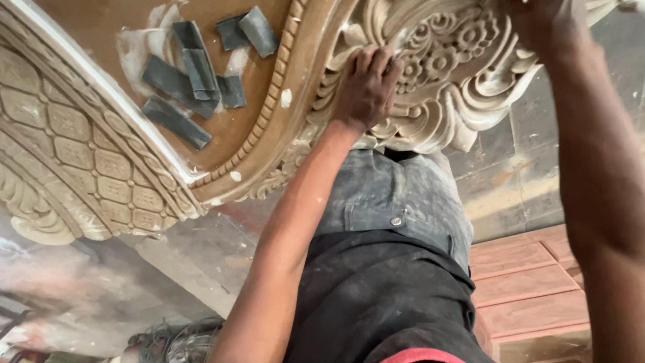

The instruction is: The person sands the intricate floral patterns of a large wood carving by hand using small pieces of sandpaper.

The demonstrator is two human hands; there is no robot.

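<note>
Person wore dusty grey jeans [396, 195] with a metal button [396, 220], below them a black shirt [376, 296]; forearms bare.

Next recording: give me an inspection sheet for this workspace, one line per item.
Surface: carved wooden panel with lattice relief, beaded border and white filler patches.
Job's things: floral carving, pale and dusty, at the panel's edge.
Clutter: several grey sandpaper pieces lying loose on the flat brown area.
Grippers: left hand pressed on the floral carving, fingers curled; whether it holds anything cannot be told. Right hand at the carving's upper edge, mostly out of frame.
Cables: tangled cords on the floor, blurred.
Surroundings: dusty stone floor; reddish panelled door lying flat.
</note>
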